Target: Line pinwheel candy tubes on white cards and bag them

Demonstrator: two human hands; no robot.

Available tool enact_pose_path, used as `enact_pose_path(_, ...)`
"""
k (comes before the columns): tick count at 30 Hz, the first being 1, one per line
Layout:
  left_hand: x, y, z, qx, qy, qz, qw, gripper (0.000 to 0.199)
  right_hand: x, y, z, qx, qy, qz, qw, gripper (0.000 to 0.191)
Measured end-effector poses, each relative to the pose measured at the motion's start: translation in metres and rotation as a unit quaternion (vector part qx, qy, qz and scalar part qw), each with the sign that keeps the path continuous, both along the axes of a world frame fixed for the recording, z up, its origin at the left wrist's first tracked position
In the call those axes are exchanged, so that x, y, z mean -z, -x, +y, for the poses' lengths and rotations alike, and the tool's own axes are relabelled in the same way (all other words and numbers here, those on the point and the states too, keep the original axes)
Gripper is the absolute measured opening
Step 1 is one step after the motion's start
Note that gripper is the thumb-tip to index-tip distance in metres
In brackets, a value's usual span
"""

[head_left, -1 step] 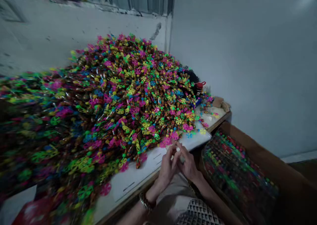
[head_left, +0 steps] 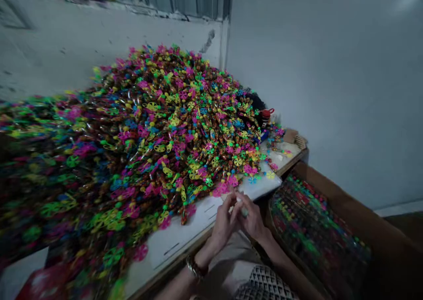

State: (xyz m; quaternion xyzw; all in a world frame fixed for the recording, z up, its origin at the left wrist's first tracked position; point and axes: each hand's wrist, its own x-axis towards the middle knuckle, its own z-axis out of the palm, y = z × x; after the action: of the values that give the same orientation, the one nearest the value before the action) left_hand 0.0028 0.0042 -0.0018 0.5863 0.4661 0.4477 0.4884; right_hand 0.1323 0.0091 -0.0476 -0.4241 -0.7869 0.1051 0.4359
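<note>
My left hand [head_left: 224, 225] and my right hand [head_left: 253, 218] are close together above my lap, fingertips meeting around a small pale piece [head_left: 243, 211], which is partly hidden by my fingers. Right beyond them lies the edge of a huge heap of shiny wrapped sticks topped with pink, yellow, green and blue plastic pinwheels [head_left: 158, 146]. The heap rests on a white board [head_left: 172, 242], and neither hand touches it. A metal bracelet [head_left: 194, 267] circles my left wrist.
To my right, a cardboard box [head_left: 317, 234] holds rows of the same colourful items. A red-capped bottle [head_left: 266, 117] and dark cloth [head_left: 254, 101] stand behind the heap. Grey walls [head_left: 330, 79] rise at the back and right.
My fingers have shifted slightly around the small pale piece. The heap and box have not moved.
</note>
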Motion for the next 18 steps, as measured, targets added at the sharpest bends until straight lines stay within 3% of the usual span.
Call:
enact_pose_path(2, 0.006, -0.005, 0.008, 0.043, 0.001, 0.012, 0.999, 0.036, 0.009, -0.013, 0.003, 0.027, 0.027, 0.007, 0.999, 0.042)
enact_pose_path(4, 0.019, -0.008, 0.013, 0.07, -0.002, 0.043, 0.997, 0.042, 0.018, -0.041, 0.019, 0.103, 0.058, 0.031, 0.992, 0.039)
enact_pose_path(6, 0.039, -0.005, 0.014, 0.082, -0.012, 0.095, 0.992, 0.05, 0.024, -0.087, 0.051, 0.224, 0.08, 0.073, 0.968, 0.044)
enact_pose_path(9, 0.08, 0.017, 0.006, 0.087, -0.073, 0.225, 0.968, 0.046, 0.027, -0.181, 0.119, 0.405, 0.099, 0.139, 0.898, 0.05)
enact_pose_path(11, 0.108, 0.043, -0.006, 0.04, -0.148, 0.339, 0.928, 0.045, 0.022, -0.242, 0.164, 0.464, 0.104, 0.166, 0.864, 0.046)
enact_pose_path(14, 0.138, 0.082, -0.03, -0.025, -0.228, 0.484, 0.844, 0.051, 0.013, -0.306, 0.217, 0.489, 0.091, 0.18, 0.849, 0.035)
enact_pose_path(16, 0.146, 0.1, -0.045, -0.056, -0.251, 0.544, 0.799, 0.057, 0.009, -0.327, 0.242, 0.489, 0.074, 0.184, 0.849, 0.03)
enact_pose_path(18, 0.144, 0.107, -0.054, -0.068, -0.256, 0.58, 0.77, 0.062, 0.01, -0.335, 0.261, 0.485, 0.047, 0.19, 0.852, 0.026)
